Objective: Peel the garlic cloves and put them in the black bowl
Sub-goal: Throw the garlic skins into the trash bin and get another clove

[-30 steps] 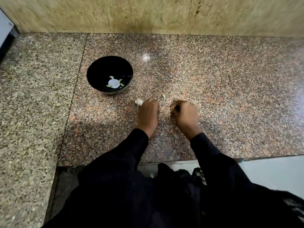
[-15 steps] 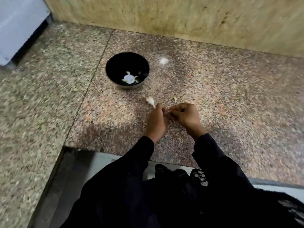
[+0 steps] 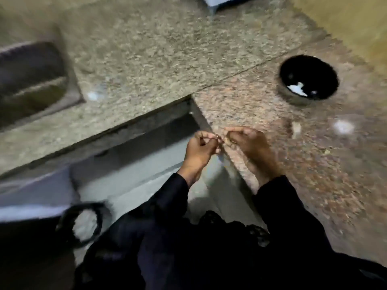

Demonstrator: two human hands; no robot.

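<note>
The view is blurred. My left hand (image 3: 200,148) and my right hand (image 3: 250,142) meet over the corner of the reddish granite counter (image 3: 314,185). Their fingertips pinch one small piece between them, a garlic clove (image 3: 220,140) that is mostly hidden by the fingers. The black bowl (image 3: 284,80) stands at the upper right on the counter, with white peeled garlic (image 3: 297,88) inside. One more pale garlic clove (image 3: 296,129) lies on the counter to the right of my right hand, between it and the bowl.
A small scrap of skin (image 3: 326,152) lies right of the hands. A steel sink (image 3: 31,80) is set into the grey counter (image 3: 167,49) at left. Below the counter edge on the floor stands a dark round container (image 3: 83,222). A wall runs behind the bowl.
The view has swung far to the left, so the bowl now lies at the upper right. Both hands have come together and lifted off the counter with the small piece pinched between them.
</note>
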